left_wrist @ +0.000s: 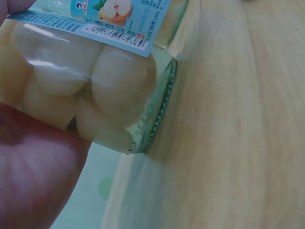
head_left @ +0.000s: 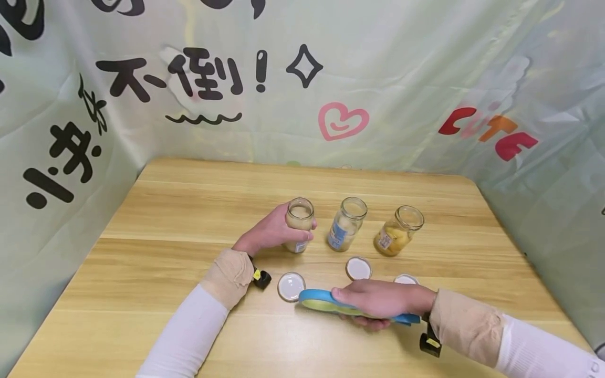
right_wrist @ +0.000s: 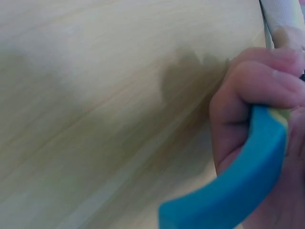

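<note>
Three lidless glass jars of fruit stand in a row on the wooden table (head_left: 179, 210). My left hand (head_left: 276, 231) grips the leftmost jar (head_left: 299, 223); in the left wrist view this jar (left_wrist: 90, 76) shows pale fruit pieces and a barcoded label, its base on the wood. My right hand (head_left: 378, 302) holds a blue and yellow-green jar opener (head_left: 317, 299) just above the table's front part; its blue handle (right_wrist: 243, 183) fills the right wrist view under curled fingers (right_wrist: 252, 81).
The middle jar (head_left: 347, 223) and the right jar (head_left: 398, 230) stand beside the held one. Three white lids lie in front of them: one (head_left: 290, 285), another (head_left: 358, 268), and a third (head_left: 405, 279) partly behind my right hand. Printed cloth walls surround the table.
</note>
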### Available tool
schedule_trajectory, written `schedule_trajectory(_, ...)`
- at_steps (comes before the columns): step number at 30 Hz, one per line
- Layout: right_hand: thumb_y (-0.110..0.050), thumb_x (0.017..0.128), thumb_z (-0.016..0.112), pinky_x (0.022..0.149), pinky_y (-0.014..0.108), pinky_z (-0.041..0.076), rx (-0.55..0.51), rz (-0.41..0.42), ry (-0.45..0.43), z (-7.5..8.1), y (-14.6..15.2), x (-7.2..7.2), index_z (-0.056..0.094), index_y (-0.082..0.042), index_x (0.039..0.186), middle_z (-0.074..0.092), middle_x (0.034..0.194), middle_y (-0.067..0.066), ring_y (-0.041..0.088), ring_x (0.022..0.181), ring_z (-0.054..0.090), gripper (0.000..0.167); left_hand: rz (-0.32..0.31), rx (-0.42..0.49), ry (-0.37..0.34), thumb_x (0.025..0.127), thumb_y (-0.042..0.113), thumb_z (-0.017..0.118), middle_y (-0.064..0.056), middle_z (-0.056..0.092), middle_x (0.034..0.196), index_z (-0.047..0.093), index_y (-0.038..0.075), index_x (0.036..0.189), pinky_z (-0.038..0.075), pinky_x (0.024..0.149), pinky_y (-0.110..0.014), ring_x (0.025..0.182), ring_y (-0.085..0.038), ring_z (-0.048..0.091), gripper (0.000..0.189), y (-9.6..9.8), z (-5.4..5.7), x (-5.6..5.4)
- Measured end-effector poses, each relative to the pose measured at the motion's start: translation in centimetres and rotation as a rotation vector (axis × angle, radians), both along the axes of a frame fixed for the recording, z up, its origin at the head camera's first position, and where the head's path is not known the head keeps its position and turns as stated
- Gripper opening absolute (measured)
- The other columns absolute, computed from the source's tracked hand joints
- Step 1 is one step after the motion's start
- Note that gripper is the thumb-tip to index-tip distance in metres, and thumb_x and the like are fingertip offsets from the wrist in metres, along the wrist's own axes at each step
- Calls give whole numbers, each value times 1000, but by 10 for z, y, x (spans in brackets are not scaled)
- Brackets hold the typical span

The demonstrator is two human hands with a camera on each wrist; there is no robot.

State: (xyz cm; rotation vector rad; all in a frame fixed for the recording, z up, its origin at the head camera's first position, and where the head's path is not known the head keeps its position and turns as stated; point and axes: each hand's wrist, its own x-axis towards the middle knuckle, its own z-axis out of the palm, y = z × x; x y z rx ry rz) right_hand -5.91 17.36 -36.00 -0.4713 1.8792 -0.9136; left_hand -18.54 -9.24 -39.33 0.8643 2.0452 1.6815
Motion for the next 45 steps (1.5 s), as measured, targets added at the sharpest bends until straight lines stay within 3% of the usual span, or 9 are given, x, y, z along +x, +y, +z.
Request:
schedule_trajectory(5,-45,113,28,39,21,35,-39,-36,64,4,17,3,61,-6,101,50,61,-6,4,41,41,53,2,-6,-3,84,16,80,-5,72,111,61,14,120,54,101,-36,103,-19,68,41,0,-1,0)
schedule_trajectory(14,-25,115,33,41,22,34,-72,-25,392,14,42,18,60,-11,94,47,61,-15,-6,47,38,37,-3,14,-6,85,15,80,-6,71,109,61,13,117,54,100,-38,101,-21,68,38,0,-1,1)
schedule_trajectory(17,-20,114,34,41,24,34,-91,-62,431,13,54,21,60,-11,95,47,61,-9,-6,48,37,34,-1,12,-14,85,15,79,-7,71,109,61,13,118,55,100,-38,102,-21,68,38,0,-1,0)
schedule_trajectory(24,-14,113,35,39,24,33,-113,-168,514,7,83,28,57,-9,93,43,64,-14,-7,49,36,30,9,-5,-32,85,14,80,-6,72,111,60,13,121,55,99,-35,104,-19,69,41,2,-1,1)
schedule_trajectory(30,-13,112,39,42,26,37,-71,-233,581,6,103,37,57,-13,94,49,64,0,-5,51,40,26,20,-10,-42,85,14,81,-6,72,111,60,12,123,55,99,-35,103,-18,69,44,1,-1,0)
schedule_trajectory(35,-10,112,38,42,25,36,-43,-277,629,3,122,46,57,-14,96,50,59,4,-5,49,39,25,15,-8,-40,85,15,81,-6,72,111,60,13,122,56,99,-36,104,-20,69,43,1,-2,0)
schedule_trajectory(40,-10,113,35,42,25,36,-36,-324,628,0,141,51,56,-12,98,48,58,9,-4,48,38,26,22,-10,-41,84,15,82,-6,72,112,60,14,122,55,100,-37,105,-20,70,44,0,-2,0)
schedule_trajectory(45,-15,114,34,43,27,37,51,-400,623,-4,154,56,54,-11,92,44,58,-2,0,47,38,30,28,-12,-38,84,14,82,-6,72,112,60,15,122,55,101,-38,105,-19,70,44,2,-3,0)
